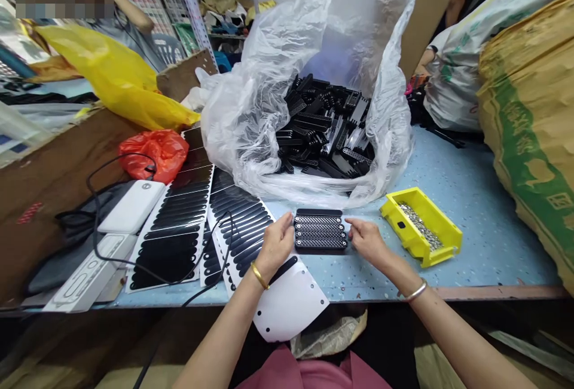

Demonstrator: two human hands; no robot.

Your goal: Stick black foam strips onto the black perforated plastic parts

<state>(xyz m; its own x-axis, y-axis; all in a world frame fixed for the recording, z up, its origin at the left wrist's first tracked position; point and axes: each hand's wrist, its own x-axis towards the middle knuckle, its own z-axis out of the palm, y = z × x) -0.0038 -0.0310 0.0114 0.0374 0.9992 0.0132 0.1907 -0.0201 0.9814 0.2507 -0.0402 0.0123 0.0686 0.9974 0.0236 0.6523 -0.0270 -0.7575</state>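
Several black perforated strips [320, 230] lie side by side in a compact block on the table, with small silvery dots at their ends. At the block's left edge is my left hand [277, 241], its fingers closed together close against the strips; whether they hold anything is hidden. My right hand [368, 239] is at the right edge, index finger pointing at the strip ends and the other fingers curled in. Anything in its pinch is too small to make out. A yellow bin [399, 230] of small metal parts [420, 226] stands to the right.
Behind the block, a large clear plastic bag [251, 120] holds many black pieces [314, 120]. Sheets of black strips [173, 227] lie left, crossed by a black cable [134, 266]. Beyond are a white power bank [131, 205] and red bag [155, 153]. A big sack [529, 108] stands right.
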